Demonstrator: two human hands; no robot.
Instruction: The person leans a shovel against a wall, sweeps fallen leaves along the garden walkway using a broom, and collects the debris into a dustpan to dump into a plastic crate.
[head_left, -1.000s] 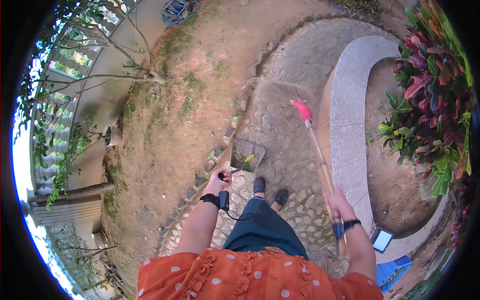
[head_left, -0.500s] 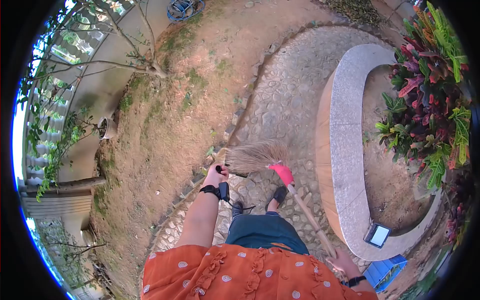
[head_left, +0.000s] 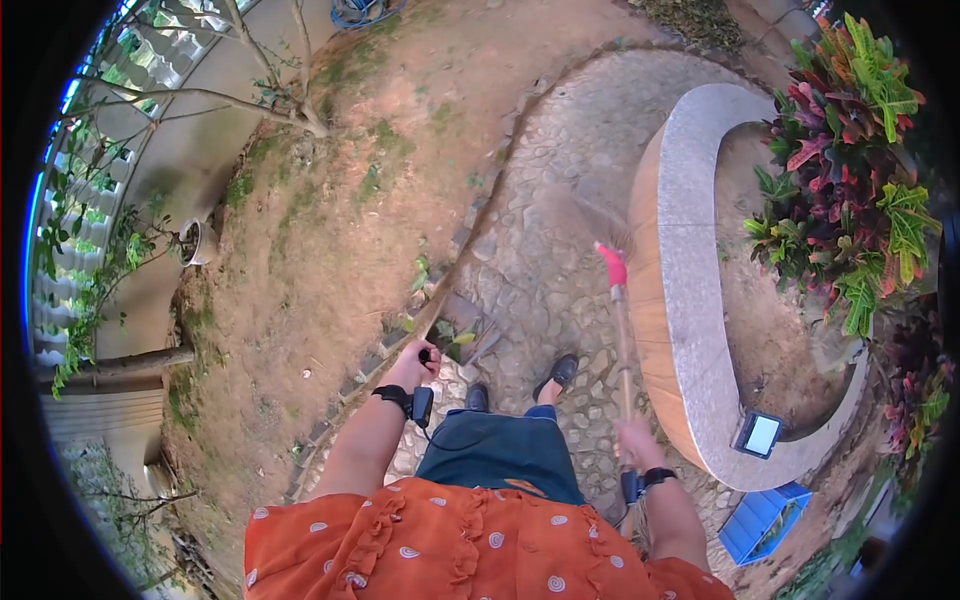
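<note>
My left hand (head_left: 418,362) is closed around the black-ended handle of what looks like a dustpan (head_left: 434,308), seen from above beside the path's edge. Green and dry leaves (head_left: 458,340) lie at the pan, just beyond that hand. My right hand (head_left: 636,442) grips the wooden shaft of a broom (head_left: 625,345). The broom's pink collar (head_left: 613,266) points away from me, and its bristles (head_left: 597,218) are smeared by motion over the stones, close to the curved planter wall. The lower end of the shaft is partly hidden by my right arm.
A cobbled path (head_left: 560,300) curves between bare soil (head_left: 330,260) and a stone-topped planter (head_left: 690,300) with colourful leafy plants (head_left: 850,190). A solar lamp (head_left: 760,436) sits on its rim, near a blue crate (head_left: 765,522). A tree (head_left: 305,115) stands at left.
The broom has swung forward and right, off the dustpan toward the planter wall, uncovering the leaves. My right hand has moved up and slightly left; my left hand stays near its place.
</note>
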